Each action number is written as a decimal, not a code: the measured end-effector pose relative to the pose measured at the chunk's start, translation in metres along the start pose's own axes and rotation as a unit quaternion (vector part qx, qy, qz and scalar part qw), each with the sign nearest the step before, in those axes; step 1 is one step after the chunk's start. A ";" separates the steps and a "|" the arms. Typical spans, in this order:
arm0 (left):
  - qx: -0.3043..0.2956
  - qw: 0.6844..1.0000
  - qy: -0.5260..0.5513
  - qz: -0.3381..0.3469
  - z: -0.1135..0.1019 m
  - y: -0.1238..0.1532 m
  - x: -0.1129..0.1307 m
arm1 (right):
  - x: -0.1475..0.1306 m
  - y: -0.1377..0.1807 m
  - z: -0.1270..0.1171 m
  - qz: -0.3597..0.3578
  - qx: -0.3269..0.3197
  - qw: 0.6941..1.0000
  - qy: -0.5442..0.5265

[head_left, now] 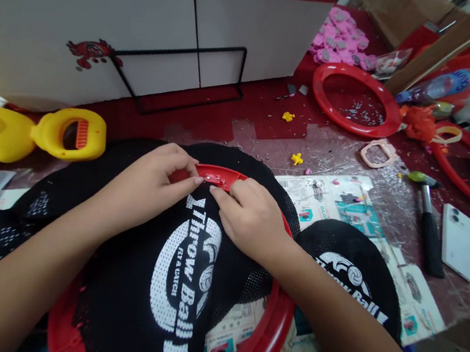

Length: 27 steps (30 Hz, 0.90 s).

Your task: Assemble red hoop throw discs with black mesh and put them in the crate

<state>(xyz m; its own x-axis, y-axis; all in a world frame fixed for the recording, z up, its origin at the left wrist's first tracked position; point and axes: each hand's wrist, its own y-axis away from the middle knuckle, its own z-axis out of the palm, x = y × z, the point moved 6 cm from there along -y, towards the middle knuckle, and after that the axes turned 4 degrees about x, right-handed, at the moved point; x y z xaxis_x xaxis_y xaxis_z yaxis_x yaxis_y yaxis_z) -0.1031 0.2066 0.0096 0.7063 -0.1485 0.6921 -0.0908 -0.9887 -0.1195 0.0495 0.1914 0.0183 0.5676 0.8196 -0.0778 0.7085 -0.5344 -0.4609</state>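
Observation:
A red plastic ring (271, 329) lies in front of me with black mesh netting (137, 278) printed "Throw Ball" draped over it. My left hand (155, 180) pinches the mesh at the ring's far rim, fingers closed. My right hand (247, 214) presses its closed fingers on the mesh against the same rim, right beside the left. A short stretch of red rim (218, 177) shows between the fingertips.
A second black net (352, 270) lies to the right on printed paper sheets. A hammer (428, 222) and a white phone (458, 240) rest further right. Another red ring (358, 100), pink parts (341, 38), yellow plastic toys (69, 133) and a white box wall (107, 29) stand behind.

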 end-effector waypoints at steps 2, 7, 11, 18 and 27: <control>0.005 1.000 -0.012 0.006 0.000 0.000 0.001 | 0.000 0.000 0.000 0.002 -0.007 1.000 0.005; 0.014 1.000 -0.009 0.001 0.001 0.001 0.001 | 0.001 0.000 0.002 0.004 -0.037 0.999 0.011; 0.016 1.000 -0.019 -0.005 0.001 0.002 0.001 | 0.001 -0.001 0.003 0.009 -0.046 0.998 0.033; 0.016 0.999 -0.034 0.010 0.001 0.001 0.005 | 0.001 -0.003 0.004 0.024 -0.055 0.997 0.049; 0.026 0.998 -0.049 0.002 0.001 0.000 0.005 | 0.000 -0.004 0.004 0.036 -0.069 0.995 0.062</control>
<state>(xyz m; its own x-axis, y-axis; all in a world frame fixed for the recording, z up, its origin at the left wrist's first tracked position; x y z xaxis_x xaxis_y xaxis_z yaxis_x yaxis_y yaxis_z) -0.0988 0.2063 0.0123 0.7712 -0.1480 0.6191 -0.0601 -0.9852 -0.1606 0.0443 0.1944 0.0164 0.6609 0.7504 0.0077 0.7097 -0.6217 -0.3315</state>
